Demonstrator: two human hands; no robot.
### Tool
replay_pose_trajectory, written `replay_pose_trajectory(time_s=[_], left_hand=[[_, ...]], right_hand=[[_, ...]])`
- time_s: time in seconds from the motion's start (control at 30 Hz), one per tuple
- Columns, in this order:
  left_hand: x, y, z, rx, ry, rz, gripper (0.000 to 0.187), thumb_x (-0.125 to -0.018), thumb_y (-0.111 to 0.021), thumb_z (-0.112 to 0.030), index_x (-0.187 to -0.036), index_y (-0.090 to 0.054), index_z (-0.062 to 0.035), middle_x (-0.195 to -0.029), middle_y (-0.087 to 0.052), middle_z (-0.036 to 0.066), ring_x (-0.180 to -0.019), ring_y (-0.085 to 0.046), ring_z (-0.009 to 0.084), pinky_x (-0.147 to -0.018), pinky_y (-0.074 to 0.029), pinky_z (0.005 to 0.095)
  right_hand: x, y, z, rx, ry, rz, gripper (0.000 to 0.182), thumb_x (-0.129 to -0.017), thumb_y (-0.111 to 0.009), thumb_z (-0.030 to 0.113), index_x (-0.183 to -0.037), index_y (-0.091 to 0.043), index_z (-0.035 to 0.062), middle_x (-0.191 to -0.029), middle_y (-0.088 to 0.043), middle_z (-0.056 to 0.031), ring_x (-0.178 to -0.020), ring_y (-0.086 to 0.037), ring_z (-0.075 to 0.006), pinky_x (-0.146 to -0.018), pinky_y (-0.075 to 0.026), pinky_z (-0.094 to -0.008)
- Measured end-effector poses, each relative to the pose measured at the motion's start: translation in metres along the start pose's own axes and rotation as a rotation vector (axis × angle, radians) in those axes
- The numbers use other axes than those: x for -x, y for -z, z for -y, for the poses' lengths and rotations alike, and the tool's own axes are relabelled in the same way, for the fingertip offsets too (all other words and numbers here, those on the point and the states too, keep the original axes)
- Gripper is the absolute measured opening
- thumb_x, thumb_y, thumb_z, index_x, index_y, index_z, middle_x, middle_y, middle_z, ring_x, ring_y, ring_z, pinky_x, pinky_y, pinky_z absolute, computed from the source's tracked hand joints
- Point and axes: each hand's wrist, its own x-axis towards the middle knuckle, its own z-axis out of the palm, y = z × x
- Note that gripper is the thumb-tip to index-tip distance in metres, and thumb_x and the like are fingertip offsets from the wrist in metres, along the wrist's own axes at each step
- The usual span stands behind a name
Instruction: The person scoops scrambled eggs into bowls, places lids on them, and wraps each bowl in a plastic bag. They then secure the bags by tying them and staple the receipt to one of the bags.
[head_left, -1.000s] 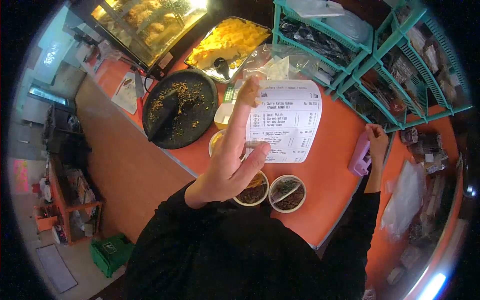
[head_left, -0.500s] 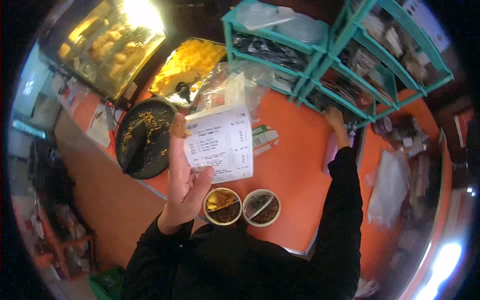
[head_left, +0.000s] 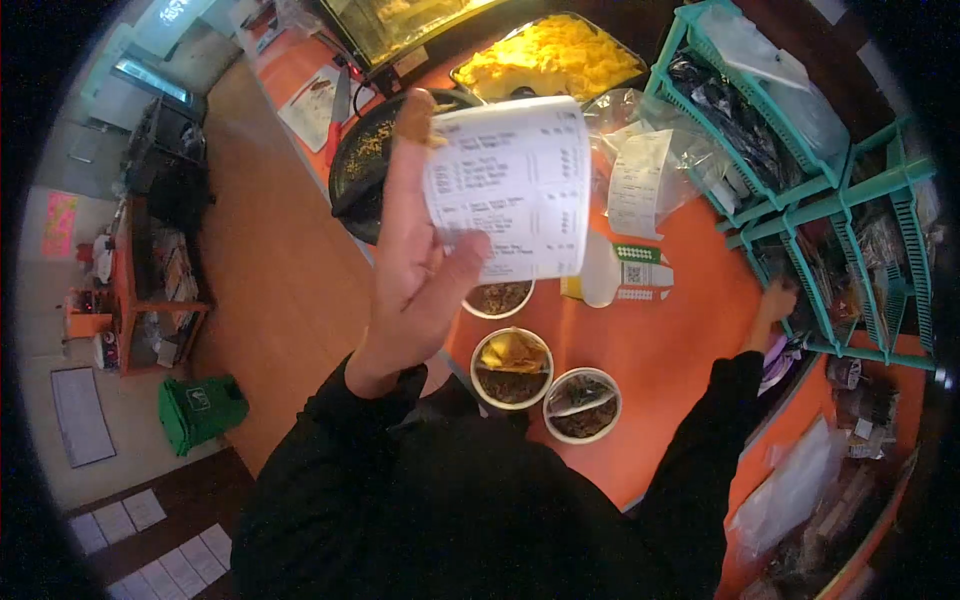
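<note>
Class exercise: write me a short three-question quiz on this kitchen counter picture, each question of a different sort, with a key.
1. True or false: the left hand holds a printed receipt.
2. How many round bowls of food stand on the orange counter below the receipt?
3. Where does the right hand reach? A) the tray of yellow food B) the teal racks C) the dark round pan

Key: 1 true. 2 three. 3 B.

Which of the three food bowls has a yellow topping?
The middle bowl, nearest the left hand's wrist; the other two bowls show only dark filling.
</note>
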Motion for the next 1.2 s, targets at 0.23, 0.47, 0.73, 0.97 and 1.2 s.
replay_pose_trajectory(time_s=[0.23,0.47,0.73,0.97,1.2], left_hand=[[0.015,0.025,-0.007,0.028,0.015,0.054,0.071,-0.078,-0.04,0.002,-0.134,0.003,-0.0032,-0.133,-0.022,0.015,-0.118,-0.032,0.0198,-0.097,-0.026,0.0307],[0.036,0.05,-0.024,-0.054,-0.063,0.071,0.066,-0.08,-0.039,-0.001,-0.132,0.001,0.0041,-0.138,-0.012,0.016,-0.122,-0.024,0.0193,-0.098,-0.021,0.0294],[0.041,0.065,-0.028,0.057,0.044,0.03,0.074,-0.076,-0.045,-0.002,-0.133,0.003,-0.0016,-0.135,-0.018,0.015,-0.122,-0.025,0.0217,-0.099,-0.02,0.0318],[0.038,0.074,-0.034,0.07,0.007,0.094,0.064,-0.078,-0.037,0.005,-0.131,-0.001,0.0061,-0.14,-0.004,0.018,-0.127,-0.014,0.0209,-0.1,-0.015,0.029],[0.037,0.077,-0.032,-0.028,-0.031,0.104,0.066,-0.077,-0.036,0.007,-0.132,0.0,0.0052,-0.139,-0.007,0.018,-0.125,-0.02,0.0204,-0.099,-0.019,0.0291]], right_hand=[[0.215,0.094,0.22,-0.629,0.958,0.974,0.019,-0.066,-0.061,0.011,-0.083,-0.062,0.0034,-0.074,-0.057,-0.0104,-0.069,-0.057,-0.0226,-0.063,-0.044,-0.0333],[0.329,0.045,0.258,-0.395,1.404,0.799,0.019,-0.065,-0.059,0.009,-0.083,-0.06,0.0045,-0.075,-0.055,-0.0114,-0.071,-0.055,-0.0261,-0.061,-0.043,-0.0365],[0.327,0.04,0.253,-0.325,1.368,0.774,0.018,-0.065,-0.059,0.009,-0.083,-0.059,0.0045,-0.076,-0.056,-0.0114,-0.072,-0.055,-0.026,-0.063,-0.043,-0.0361],[0.328,0.04,0.258,-0.305,1.355,0.764,0.018,-0.066,-0.058,0.009,-0.084,-0.059,0.0045,-0.077,-0.056,-0.0114,-0.073,-0.055,-0.0259,-0.064,-0.043,-0.0358],[0.334,0.039,0.26,-0.293,1.353,0.749,0.018,-0.067,-0.058,0.009,-0.084,-0.059,0.0045,-0.077,-0.056,-0.0114,-0.074,-0.055,-0.0259,-0.065,-0.043,-0.0355]])
